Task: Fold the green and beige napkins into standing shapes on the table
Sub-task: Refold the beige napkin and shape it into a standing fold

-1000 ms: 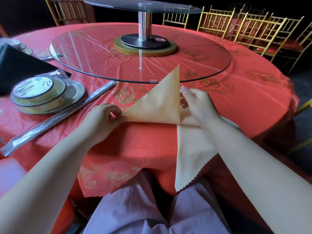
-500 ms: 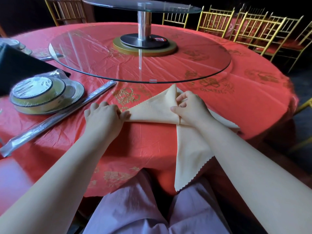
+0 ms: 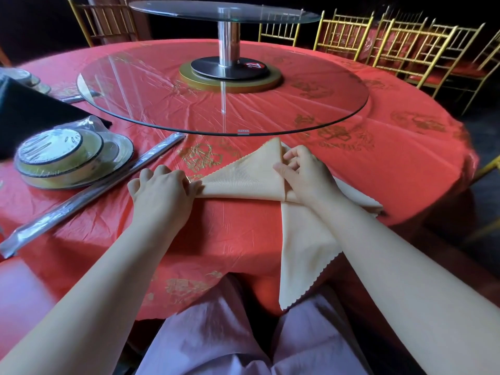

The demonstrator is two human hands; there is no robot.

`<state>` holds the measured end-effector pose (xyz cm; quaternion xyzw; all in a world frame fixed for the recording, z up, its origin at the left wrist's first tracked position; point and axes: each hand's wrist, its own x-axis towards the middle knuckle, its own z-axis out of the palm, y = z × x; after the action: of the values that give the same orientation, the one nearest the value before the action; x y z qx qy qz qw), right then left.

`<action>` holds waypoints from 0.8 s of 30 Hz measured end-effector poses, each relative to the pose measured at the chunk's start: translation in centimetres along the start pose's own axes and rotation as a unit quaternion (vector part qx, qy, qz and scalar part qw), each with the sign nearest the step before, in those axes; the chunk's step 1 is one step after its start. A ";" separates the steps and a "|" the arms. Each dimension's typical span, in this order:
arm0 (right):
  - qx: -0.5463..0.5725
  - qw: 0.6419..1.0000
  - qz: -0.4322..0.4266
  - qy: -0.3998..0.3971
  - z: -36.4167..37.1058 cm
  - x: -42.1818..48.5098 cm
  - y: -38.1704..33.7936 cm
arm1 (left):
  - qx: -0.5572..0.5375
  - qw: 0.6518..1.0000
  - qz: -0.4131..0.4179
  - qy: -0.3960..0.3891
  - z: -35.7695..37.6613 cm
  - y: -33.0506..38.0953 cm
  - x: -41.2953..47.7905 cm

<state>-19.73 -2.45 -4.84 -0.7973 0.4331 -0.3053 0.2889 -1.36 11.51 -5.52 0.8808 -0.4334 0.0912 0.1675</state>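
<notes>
I'm in a restaurant banquet room. My big round table, in its red, gold-printed plastic cloth, carries a two-tier clear glass turntable. Gold slatted banquet chairs stand along its far side, and a plastic-wrapped stack of white dishes marks the next place.

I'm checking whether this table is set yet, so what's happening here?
A seated person is folding a beige napkin on the red table. The left hand pinches its left corner, and the right hand grips the fold near the peak. One end hangs over the table's edge. It is not yet a standing shape. Wrapped dishes sit to the left.
</notes>
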 end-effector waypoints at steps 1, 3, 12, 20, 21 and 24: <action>0.009 1.000 -0.015 -0.012 -0.3 -0.4 0.2 | -0.001 1.000 0.001 0.000 0.0 -0.1 0.0; -0.013 0.996 -0.055 -0.071 -1.6 -1.5 0.8 | -0.002 1.000 0.004 0.001 -0.1 -0.3 0.2; -0.050 0.974 -0.143 -0.170 -4.2 -3.4 4.5 | -0.021 1.000 0.000 0.012 0.1 -0.5 0.5; -0.151 0.964 -0.147 -0.162 -5.1 -2.7 4.9 | -0.071 0.995 0.011 0.062 -0.2 -0.8 0.7; -0.162 0.963 -0.151 -0.152 -5.3 -2.6 4.9 | -0.076 0.995 0.010 0.061 -0.2 -0.8 0.8; -0.181 0.963 -0.154 -0.129 -5.6 -2.7 5.0 | -0.088 0.995 0.009 0.051 0.0 -1.0 0.9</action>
<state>-27.59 -3.53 -5.53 -0.9259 0.3126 -0.1569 0.1425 -0.06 11.44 -5.48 0.8527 -0.4387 0.0991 0.2659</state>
